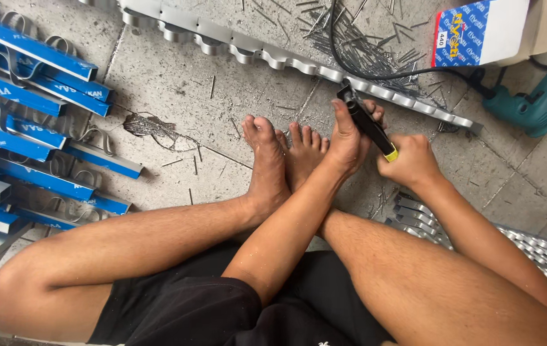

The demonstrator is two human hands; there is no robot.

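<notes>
2 hands on 1 black tool [366, 122]: left hand [348, 138] and right hand [411, 160] both clenched on it, tip against the metal strip [299, 64]; a slip likely jabs the bare feet [283, 160] just below that strip.

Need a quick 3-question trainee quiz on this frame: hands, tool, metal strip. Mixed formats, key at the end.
1. True or false: both hands grip the black tool with the yellow end.
2. Multiple choice: the tool's tip meets which thing? A) the scalloped metal strip B) the green power drill C) the blue-faced metal pieces
3. Fill in: the person sits on the floor with bare ____ crossed just below the strip.

Key
1. True: the left hand wraps the upper shaft and the right hand holds the yellow end.
2. A
3. feet
</notes>
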